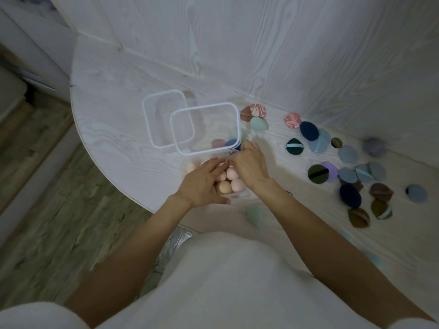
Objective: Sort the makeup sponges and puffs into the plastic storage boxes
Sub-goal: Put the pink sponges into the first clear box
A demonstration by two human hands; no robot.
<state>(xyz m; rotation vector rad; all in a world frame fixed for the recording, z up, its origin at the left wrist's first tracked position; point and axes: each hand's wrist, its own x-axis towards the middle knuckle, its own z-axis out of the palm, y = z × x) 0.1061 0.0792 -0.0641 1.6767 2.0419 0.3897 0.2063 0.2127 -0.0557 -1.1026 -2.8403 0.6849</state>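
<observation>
— Both hands? 
— Left hand (204, 180) lies flat, fingers straight, on pink sponges (231, 180) in the near box (190, 166); right hand's (249, 162) grip is unclear. 
— Puffs (351, 176)? 
— Scattered right, on the table (114, 129).

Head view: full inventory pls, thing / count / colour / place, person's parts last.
Table: one, white wood grain, rounded edge at left.
Clear plastic boxes: at least three; far box, middle box, near box under the hands, edges hard to make out.
Egg sponges in near box: several, pink and peach.
Sponges in middle box: a few, pink and dark blue, blurred.
Loose sponges: mint and marbled red, right of middle box.
Round puffs: many, blue, navy, dark green, purple, brown, scattered on table at right.
Floor: wood look, left.
Left hand: over near box, fingers straight on sponges.
Right hand: at middle box's corner; grip unclear.
</observation>
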